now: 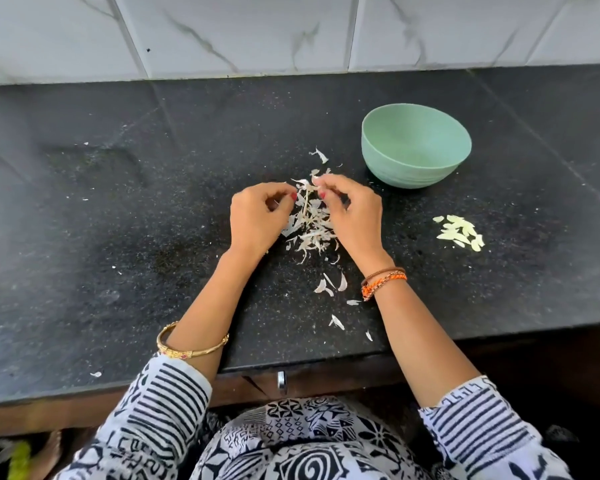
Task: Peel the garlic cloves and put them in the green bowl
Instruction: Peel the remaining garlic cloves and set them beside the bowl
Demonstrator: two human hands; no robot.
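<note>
Both hands hover over a pile of white garlic skins (pixel 310 225) in the middle of the black counter. My left hand (pixel 257 216) has its fingers curled, with the tips at the pile's top left. My right hand (pixel 352 213) pinches a bit of skin or a clove at its fingertips; which one is hidden by the fingers. The green bowl (pixel 415 145) stands upright to the far right of my hands and looks bare inside. A small heap of peeled pale yellow cloves (pixel 459 232) lies on the counter to the right of my right hand.
Loose skin flakes (pixel 329 287) are scattered toward the counter's front edge (pixel 291 363). A white marble-tiled wall (pixel 291 32) rises behind the counter. A drawer handle (pixel 282 382) shows below the edge.
</note>
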